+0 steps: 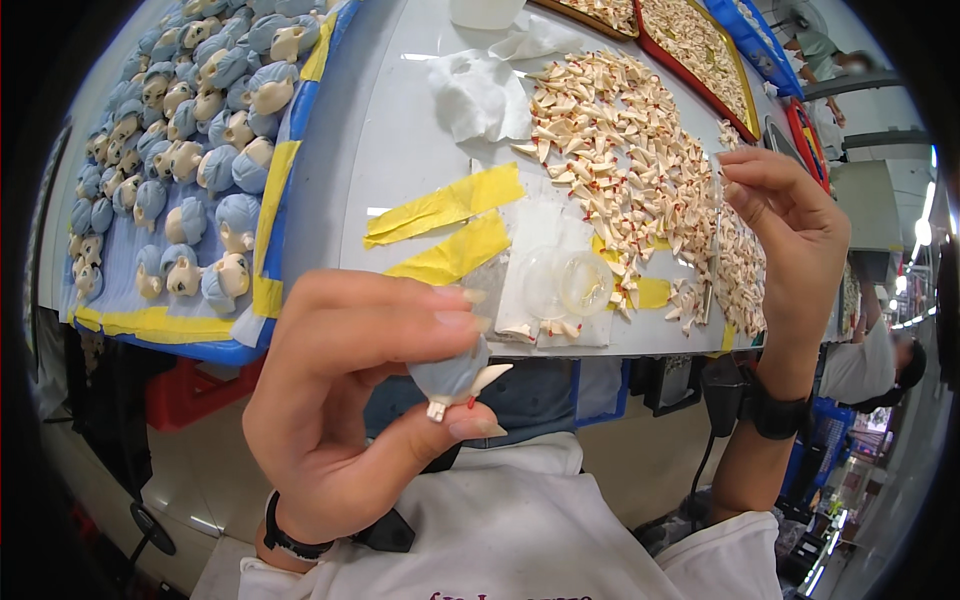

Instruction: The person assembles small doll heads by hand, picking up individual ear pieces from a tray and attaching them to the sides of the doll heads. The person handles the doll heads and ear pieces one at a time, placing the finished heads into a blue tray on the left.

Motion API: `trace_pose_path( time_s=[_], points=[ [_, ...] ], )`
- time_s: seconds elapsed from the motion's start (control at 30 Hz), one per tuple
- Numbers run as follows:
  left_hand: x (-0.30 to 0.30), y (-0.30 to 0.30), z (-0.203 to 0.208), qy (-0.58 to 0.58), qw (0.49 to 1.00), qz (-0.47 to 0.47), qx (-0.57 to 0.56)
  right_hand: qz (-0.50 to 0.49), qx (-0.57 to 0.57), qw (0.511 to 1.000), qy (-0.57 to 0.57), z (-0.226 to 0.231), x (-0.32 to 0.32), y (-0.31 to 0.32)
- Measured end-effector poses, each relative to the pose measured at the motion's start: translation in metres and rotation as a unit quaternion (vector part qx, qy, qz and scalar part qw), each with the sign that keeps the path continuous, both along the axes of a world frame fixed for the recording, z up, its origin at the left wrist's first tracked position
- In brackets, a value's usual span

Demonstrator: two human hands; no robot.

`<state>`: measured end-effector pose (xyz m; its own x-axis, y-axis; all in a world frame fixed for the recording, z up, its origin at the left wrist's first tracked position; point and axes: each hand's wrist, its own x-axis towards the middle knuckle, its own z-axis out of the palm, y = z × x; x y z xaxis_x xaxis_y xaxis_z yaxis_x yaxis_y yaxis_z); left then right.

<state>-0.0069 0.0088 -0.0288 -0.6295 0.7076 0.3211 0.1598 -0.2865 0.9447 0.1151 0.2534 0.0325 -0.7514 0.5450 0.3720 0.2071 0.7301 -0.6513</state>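
My left hand [350,390] is closed around a small doll head [447,372] with blue-grey moulded hair, pinched between thumb and fingers. A cream, pointed piece [490,378] with a red end sticks out from the head's side near my thumb. Its face is hidden. Over the right side of the table, my right hand [795,215] is raised with thumb and index finger pinched. A thin metallic stick [713,260] runs below the fingertips; whether they grip it is unclear. Nearby spreads a pile of similar cream pointed pieces [620,140] with red ends.
At left, a blue tray [285,225] edged with yellow tape holds many blue-haired doll heads [185,160]. Yellow tape strips [445,205], crumpled white tissue [480,95] and a clear round cup [585,283] lie mid-table. Trays of pieces [700,50] stand behind; other people are at far right.
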Motion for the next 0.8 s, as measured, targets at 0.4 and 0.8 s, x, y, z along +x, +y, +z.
trace_pose_path(
  time_s=[0.4,0.8],
  points=[
    [-0.003,-0.004,0.0,0.026,0.997,-0.07,0.024,0.044,-0.119,0.992,0.027,-0.001,-0.001,-0.064],
    [-0.009,0.0,-0.011,0.078,0.989,-0.097,0.076,0.108,0.187,0.976,-0.023,-0.011,-0.013,-0.075]
  ],
)
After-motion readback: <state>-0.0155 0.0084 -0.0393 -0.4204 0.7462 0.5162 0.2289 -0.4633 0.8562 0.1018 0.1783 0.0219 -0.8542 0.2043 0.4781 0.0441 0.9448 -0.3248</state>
